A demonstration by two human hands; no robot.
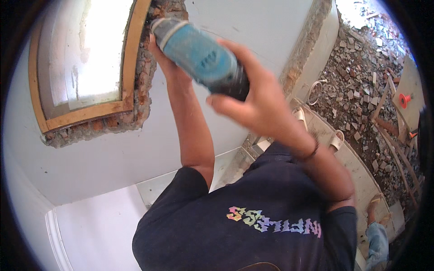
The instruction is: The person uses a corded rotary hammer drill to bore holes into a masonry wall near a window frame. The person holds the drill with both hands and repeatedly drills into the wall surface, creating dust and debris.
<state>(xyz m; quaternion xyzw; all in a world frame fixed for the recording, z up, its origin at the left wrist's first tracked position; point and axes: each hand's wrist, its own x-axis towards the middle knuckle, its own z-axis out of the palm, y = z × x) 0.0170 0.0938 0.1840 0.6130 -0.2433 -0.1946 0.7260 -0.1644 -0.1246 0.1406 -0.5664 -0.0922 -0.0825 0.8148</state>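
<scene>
A teal and black cylindrical can (199, 54), shaped like a spray can, is held tilted in front of the wall, a little blurred. My right hand (260, 90) wraps round its black lower end, thumb underneath and fingers over the top. At its grey front end is my left hand (167, 61), supporting it from below, most of its fingers hidden behind the can. That front end points at the rough broken brick edge (144, 77) beside the wooden window frame (129, 58). Whatever is at its tip cannot be made out.
The pale wall (108, 167) surrounds the window, with chipped brick below the frame. At the right, rubble (357, 99) covers the ground beyond a ledge (357, 174) with a white hose (312, 92). A person's leg in jeans (377, 241) shows at lower right.
</scene>
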